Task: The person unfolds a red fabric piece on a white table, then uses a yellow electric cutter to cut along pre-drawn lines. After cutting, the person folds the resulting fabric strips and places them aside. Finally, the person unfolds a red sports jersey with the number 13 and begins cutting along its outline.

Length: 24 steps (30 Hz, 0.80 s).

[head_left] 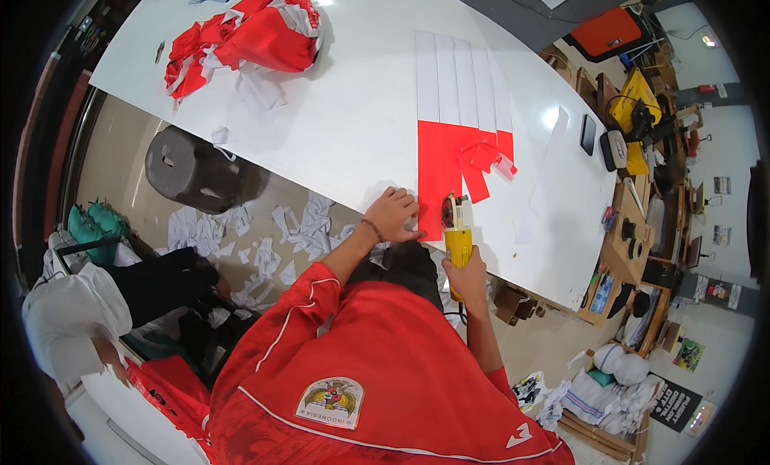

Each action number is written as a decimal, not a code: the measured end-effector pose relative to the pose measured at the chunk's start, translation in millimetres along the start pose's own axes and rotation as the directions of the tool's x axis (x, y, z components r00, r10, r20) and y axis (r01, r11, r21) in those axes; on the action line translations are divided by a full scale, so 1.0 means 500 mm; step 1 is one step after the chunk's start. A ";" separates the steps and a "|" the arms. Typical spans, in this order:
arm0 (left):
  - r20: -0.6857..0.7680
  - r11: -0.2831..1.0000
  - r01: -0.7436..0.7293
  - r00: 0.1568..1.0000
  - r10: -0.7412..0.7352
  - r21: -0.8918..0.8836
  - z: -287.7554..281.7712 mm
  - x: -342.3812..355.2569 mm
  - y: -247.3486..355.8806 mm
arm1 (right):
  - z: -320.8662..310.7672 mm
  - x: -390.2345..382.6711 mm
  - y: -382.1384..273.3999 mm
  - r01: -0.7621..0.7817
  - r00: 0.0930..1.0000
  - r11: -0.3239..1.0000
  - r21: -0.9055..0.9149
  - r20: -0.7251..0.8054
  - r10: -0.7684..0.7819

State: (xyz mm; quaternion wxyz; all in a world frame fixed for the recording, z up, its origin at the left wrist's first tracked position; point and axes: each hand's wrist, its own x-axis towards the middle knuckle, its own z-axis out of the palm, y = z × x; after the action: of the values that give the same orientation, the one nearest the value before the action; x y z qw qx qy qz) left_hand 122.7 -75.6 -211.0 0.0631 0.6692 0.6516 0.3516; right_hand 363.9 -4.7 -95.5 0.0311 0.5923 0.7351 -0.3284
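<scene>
My right hand point(469, 274) is wrapped round the yellow body of an electric fabric cutter point(458, 245). The cutter's round blade head rests by the near right edge of a red fabric piece point(435, 168). At that piece's near left corner, my left hand point(392, 214) lies with its fingers stretched out, holding nothing. White fabric strips point(449, 76), side by side, continue from the red part toward the far side. Cut red scraps point(484, 156) lie loosely on the right part of the fabric, and one red strip slants toward the cutter.
A heap of red and white fabric point(265, 40) sits at the table's far left. A phone point(589, 135) and a small dark case point(613, 150) lie near the white table's point(353, 104) right edge. A dark stool point(200, 168) and white scraps point(305, 228) are on the floor at left.
</scene>
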 end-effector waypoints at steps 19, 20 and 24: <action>0.095 0.998 0.041 0.994 -0.045 0.044 0.000 -0.001 0.000 | 0.004 0.171 -0.075 0.065 0.998 0.998 -0.027 -0.020 -0.065; 0.097 0.998 0.046 0.994 -0.049 0.033 0.000 0.000 0.002 | 0.004 0.178 -0.080 0.061 0.998 0.998 -0.018 -0.026 -0.061; 0.099 0.997 0.054 0.993 -0.058 0.048 -0.004 0.001 0.005 | -0.003 0.205 -0.101 0.085 0.996 0.995 -0.052 -0.013 -0.086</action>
State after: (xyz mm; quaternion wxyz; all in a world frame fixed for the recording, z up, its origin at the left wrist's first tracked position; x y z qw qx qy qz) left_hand 123.8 -76.2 -208.2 0.0903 0.6687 0.6739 0.3008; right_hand 289.0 79.2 -116.2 0.0268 0.5619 0.7682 -0.3057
